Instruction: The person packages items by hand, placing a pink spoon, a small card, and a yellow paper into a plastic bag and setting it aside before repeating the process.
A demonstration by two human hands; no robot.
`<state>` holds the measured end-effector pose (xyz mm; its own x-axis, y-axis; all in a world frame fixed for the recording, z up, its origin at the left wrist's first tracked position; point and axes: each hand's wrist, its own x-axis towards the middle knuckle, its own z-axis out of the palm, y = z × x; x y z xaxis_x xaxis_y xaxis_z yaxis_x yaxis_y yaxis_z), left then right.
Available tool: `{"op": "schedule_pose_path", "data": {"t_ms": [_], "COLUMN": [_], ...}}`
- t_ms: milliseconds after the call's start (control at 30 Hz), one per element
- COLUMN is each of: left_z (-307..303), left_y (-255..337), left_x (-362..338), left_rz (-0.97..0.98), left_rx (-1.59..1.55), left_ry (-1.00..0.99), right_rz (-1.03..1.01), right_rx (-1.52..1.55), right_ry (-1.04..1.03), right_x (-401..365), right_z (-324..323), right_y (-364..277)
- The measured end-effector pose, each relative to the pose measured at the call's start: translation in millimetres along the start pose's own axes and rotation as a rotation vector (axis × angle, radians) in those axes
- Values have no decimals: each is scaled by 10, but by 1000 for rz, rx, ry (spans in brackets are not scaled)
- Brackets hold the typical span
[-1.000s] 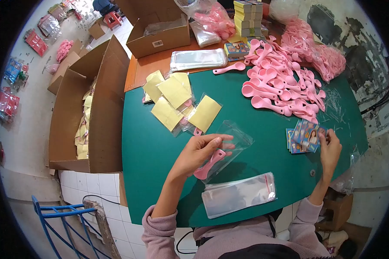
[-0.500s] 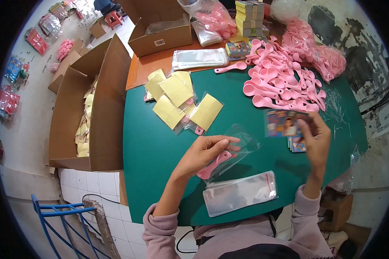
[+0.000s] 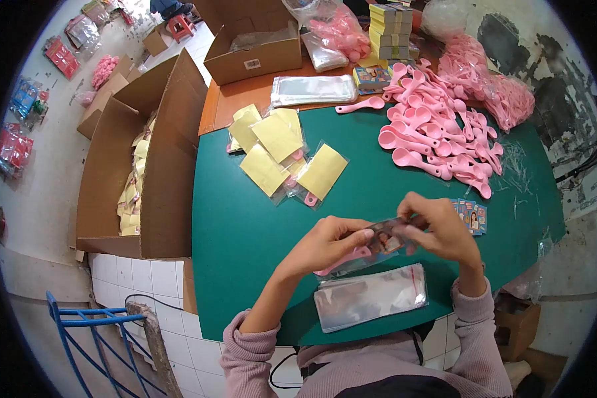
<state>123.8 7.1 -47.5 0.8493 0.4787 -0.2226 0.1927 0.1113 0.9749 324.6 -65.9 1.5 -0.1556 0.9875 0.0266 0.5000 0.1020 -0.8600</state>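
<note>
My left hand pinches a clear plastic bag that has a pink measuring spoon inside it. Between my two hands is a printed card, somewhat blurred, held by my right hand at the bag's mouth. The fingers of both hands come close together around the card. Just below them lies a stack of flat clear bags. Several more printed cards rest on the green table, partly behind my right hand.
Filled packets with yellow backing lie at the table's left. A heap of pink spoons covers the back right, with bundled cards behind it. A tall cardboard box of packets stands left, near a blue metal frame.
My right hand has brought the card left and down to the bag in my left hand. The view has shifted slightly.
</note>
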Motion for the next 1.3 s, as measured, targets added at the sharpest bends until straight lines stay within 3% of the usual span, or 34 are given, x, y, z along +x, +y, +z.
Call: {"op": "schedule_pose_path", "data": {"t_ms": [33,67,100,167,233,367,433,467,567,633,667,767,833,867,900,933,967,1033,1067,1167,1300], "left_z": [21,39,58,104,145,-51,-349,-388,-448,-452,-440,-372,-262,-177,-111,-81,-34,74,101,101,78], "left_y": [23,47,65,75,75,63,-61,-80,-114,-126,-134,-178,-265,-350,-405,-430,-433,-359,-370,-297,-351], "left_x": [-1,-10,-26,-47,-51,-152,-200,-236,-221,-204,-195,-155,-76,2,55,76,87,83,78,-5,-42], "left_rz": [12,15,58,99,-5,-20,-18,101,140,110,104,77,54,61,68,8,13,-123,-109,-129,-108], "left_rx": [-18,-17,126,268,418,465,266,47,-110,-133,-137,-130,-118,-82,-45,-134,-131,-576,-560,-482,-459], "left_ry": [-26,-23,22,71,198,221,-25,10,118,139,149,206,247,432,617,459,459,242,223,257,274], "right_rz": [-25,94,91,-122,-195,-32,37,102,149,246,247,194,148,151,80,4,0,-184,-291,-251,-225], "right_rx": [31,23,21,-409,-300,124,261,312,320,612,611,505,318,316,102,-116,-118,-198,-139,-306,-310], "right_ry": [-61,-192,-195,-261,-166,-168,-110,-38,35,29,29,21,177,180,315,445,449,175,-29,17,40], "right_x": [34,50,67,111,145,203,220,232,239,238,231,239,257,263,284,313,314,264,254,155,149], "right_z": [34,23,38,108,182,135,70,35,-15,8,-2,-39,-43,-22,24,62,98,164,163,362,550], "right_y": [2,-53,-33,71,147,333,370,377,431,281,308,474,555,547,515,478,430,345,339,406,381]}}
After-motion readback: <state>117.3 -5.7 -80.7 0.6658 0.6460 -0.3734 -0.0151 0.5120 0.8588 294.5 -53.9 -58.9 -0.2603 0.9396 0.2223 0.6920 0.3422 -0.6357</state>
